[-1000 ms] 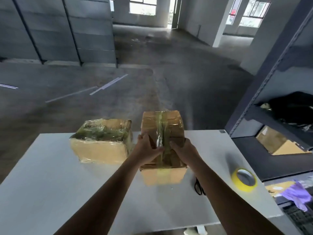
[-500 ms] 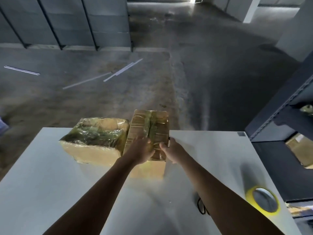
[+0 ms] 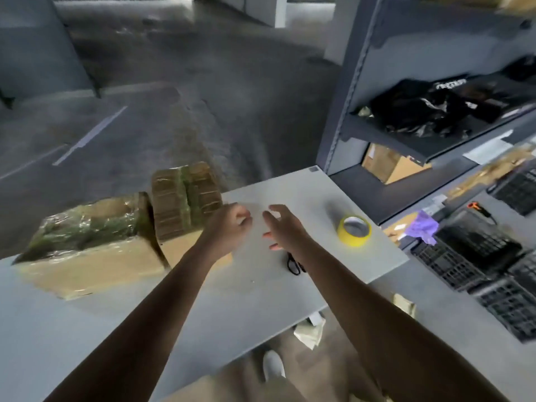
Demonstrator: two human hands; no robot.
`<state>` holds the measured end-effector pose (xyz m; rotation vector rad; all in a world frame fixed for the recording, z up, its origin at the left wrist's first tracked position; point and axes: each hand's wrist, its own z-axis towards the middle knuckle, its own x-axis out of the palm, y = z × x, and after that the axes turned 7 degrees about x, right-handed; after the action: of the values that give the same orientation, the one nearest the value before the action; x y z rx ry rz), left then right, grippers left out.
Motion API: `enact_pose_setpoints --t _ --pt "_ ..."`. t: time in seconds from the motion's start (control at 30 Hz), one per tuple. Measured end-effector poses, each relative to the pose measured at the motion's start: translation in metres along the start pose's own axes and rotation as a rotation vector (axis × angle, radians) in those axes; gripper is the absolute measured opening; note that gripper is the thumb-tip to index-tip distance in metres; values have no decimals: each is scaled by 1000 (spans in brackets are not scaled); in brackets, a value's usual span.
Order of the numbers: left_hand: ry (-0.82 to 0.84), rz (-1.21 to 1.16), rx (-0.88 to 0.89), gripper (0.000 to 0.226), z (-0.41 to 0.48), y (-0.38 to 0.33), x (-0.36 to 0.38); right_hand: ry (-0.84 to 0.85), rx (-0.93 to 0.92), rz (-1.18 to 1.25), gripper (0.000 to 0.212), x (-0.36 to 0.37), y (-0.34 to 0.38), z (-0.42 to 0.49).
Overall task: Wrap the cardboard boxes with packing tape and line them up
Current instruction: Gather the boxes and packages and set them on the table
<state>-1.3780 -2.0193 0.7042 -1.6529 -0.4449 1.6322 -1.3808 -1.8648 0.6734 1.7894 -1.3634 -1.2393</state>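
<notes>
Two taped cardboard boxes stand side by side on the white table [image 3: 261, 300] at the left. The wide box [image 3: 87, 245] is covered in shiny tape, and the narrower box [image 3: 185, 198] touches its right side. My left hand [image 3: 229, 227] hovers just right of the narrow box with loosely curled fingers, holding nothing. A little further right, my right hand [image 3: 282, 227] has its fingers spread and is also empty. A yellow tape roll [image 3: 354, 230] lies on the table to the right of my hands. Black scissors [image 3: 294, 265] peek out under my right forearm.
A grey metal shelf unit [image 3: 406, 82] stands to the right with black bags and a cardboard box on it. Black plastic crates [image 3: 478, 256] and a purple cloth [image 3: 423, 227] sit below on the right. Concrete floor lies beyond the table's far edge.
Both hands have let go of the narrow box, which now stands against the wide box, and have moved to the right. My view has turned towards the shelf.
</notes>
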Motion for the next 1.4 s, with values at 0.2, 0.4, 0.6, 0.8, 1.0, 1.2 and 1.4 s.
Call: enact_pose_setpoints --t 0.2,0.4,0.6,0.8,1.0,1.2,1.4 --pt "146 -129 21 8 -51 -46 62 -223 161 310 18 -37 -61 -91" --pt "303 -290 51 15 -87 -92 114 -397 238 361 10 -90 -113 -158" --pt "406 -320 76 17 -108 -135 167 -512 262 293 10 -130 -151 -203" --pt "511 -339 76 9 -128 -179 234 -591 287 233 18 -178 -206 -242" --pt "605 -347 52 7 -156 -245 338 -625 376 372 27 -257 -296 -280" --pt "564 -352 -32 10 -184 -313 438 -649 382 302 27 -339 -385 -304" --pt "562 -310 -103 6 -193 -328 527 -717 505 326 29 -391 -463 -298"
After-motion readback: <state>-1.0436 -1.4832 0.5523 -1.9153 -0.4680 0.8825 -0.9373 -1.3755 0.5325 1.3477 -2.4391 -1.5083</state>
